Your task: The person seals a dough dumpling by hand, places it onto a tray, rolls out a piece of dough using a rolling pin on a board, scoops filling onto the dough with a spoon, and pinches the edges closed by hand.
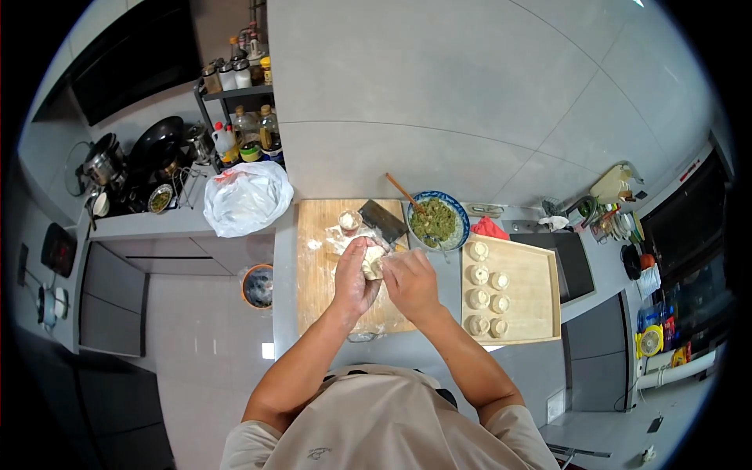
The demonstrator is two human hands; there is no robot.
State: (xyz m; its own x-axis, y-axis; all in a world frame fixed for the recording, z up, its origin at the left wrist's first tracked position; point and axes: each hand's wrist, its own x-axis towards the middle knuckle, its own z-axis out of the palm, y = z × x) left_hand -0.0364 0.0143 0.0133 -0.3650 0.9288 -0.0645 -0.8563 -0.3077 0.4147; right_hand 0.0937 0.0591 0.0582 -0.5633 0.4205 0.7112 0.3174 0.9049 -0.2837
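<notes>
A pale stuffed bun [371, 264] rests in my left hand [352, 278], whose fingers curl around it. My right hand [410, 280] pinches the edge of its dough from the right side; the fingertips are partly hidden. Both hands are over a floured wooden board [315, 290]. Just beyond them lie a dark cleaver blade [382, 222] and a small cup of flour [349, 222]. To the right of the board, a blue-patterned bowl [464, 223] holds green filling [433, 221], with a wooden-handled spoon [402, 190] leaning out.
A wooden tray [536, 298] at the right carries several shaped buns [479, 275]. Behind it are a red cloth [489, 228] and a sink [576, 266]. A white plastic bag [247, 199] sits on the left counter, below a rack of bottles [247, 129]. An orange-rimmed bucket [257, 287] stands on the floor.
</notes>
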